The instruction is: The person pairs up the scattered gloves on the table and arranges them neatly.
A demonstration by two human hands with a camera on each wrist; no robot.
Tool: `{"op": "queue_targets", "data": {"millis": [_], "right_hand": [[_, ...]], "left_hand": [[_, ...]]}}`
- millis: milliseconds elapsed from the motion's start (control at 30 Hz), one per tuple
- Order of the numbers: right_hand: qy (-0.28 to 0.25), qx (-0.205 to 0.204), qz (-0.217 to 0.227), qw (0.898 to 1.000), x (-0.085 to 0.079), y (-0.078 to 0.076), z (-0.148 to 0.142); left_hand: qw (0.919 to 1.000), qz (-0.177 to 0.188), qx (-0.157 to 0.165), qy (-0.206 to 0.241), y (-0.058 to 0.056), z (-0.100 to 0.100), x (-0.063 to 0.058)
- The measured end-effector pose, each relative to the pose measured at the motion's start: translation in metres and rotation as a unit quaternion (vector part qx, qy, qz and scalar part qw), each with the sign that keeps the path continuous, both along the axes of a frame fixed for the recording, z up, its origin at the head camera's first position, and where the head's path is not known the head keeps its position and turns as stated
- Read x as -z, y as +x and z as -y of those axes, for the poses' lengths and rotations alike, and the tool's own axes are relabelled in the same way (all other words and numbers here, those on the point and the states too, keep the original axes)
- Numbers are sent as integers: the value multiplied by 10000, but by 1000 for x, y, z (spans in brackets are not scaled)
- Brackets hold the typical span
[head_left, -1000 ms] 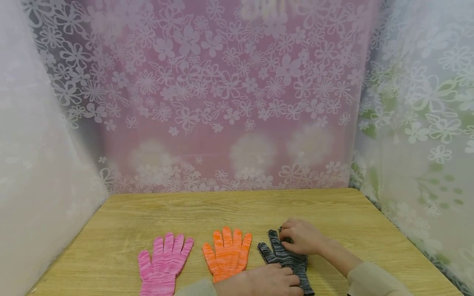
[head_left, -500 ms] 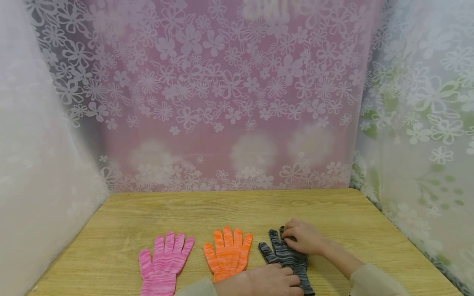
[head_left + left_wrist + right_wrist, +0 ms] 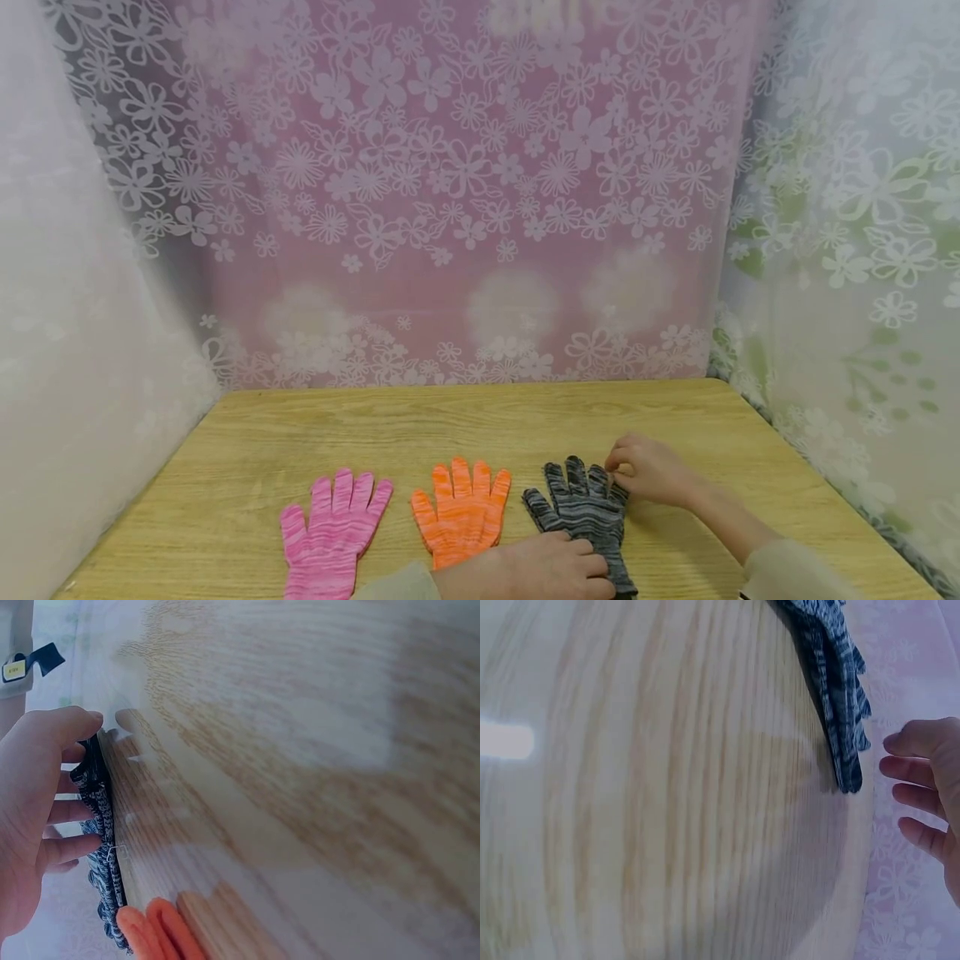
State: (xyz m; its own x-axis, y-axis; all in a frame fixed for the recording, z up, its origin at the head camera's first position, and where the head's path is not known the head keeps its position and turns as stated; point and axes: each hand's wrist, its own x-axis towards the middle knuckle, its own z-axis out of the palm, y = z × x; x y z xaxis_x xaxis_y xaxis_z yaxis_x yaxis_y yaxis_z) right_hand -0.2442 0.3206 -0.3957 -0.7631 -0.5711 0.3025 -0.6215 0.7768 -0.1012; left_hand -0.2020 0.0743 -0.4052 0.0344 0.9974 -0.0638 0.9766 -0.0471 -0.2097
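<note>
A dark grey-and-black striped knit glove lies flat on the right side of the table, fingers spread and pointing away. My left hand rests over its lower part, and the left wrist view has those fingers reaching onto the knit. Just off the outermost finger of the glove is my right hand, fingers slightly bent. From the right wrist view, a gap shows between the right fingertips and the striped glove; nothing is held. The left forearm partly covers the cuff of the orange glove.
A pink glove lies left of the orange one, its cuff cut off by the frame edge. All of them lie on a wood-grain table. Flower-patterned sheets hang behind it and along both sides.
My right hand has moved right, from the middle fingers of the dark glove to beyond its outermost finger, uncovering the spread fingers. The left hand stays in place.
</note>
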Motion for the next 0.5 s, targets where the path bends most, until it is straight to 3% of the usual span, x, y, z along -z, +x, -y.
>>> {"op": "queue_targets", "data": {"millis": [167,500], "right_hand": [[329,-60,167,9993,1,2,-11],[545,-529,-473,9960,11,2,-18]], "left_hand": [[10000,14,-70,-47,0,-1,-1],[9997,64,-160,-148,1,-2,-1]]}}
